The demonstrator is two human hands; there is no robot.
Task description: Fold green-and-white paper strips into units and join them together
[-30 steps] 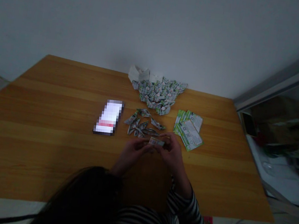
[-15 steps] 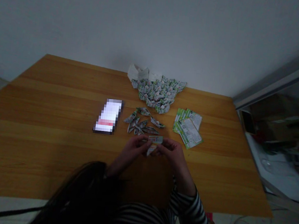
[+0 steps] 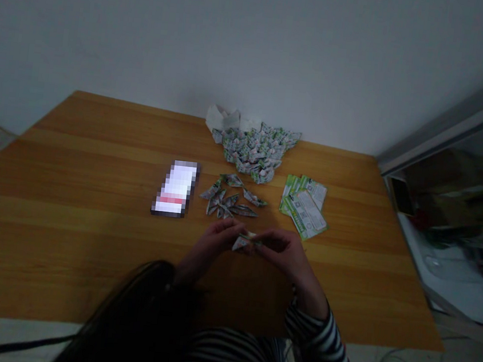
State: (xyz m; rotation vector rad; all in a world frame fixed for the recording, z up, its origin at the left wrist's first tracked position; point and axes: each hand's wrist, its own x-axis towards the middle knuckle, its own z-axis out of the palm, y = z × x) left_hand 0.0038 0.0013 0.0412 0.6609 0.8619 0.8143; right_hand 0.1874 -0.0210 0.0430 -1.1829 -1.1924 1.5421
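Paper [image 3: 241,242] now at another angle

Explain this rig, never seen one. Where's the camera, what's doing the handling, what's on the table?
No robot here: a person works with a bare left hand and right hand. All pictures come from one camera worn on the head, looking forward and down.

Between the fingertips, both hands hold a small folded paper piece. On the wooden table, just beyond, lie loose folded pieces. Behind those, near the wall, is a bigger cluster of folded paper. A phone with a pixelated screen lies to the left, overlapping printed cards to the right.
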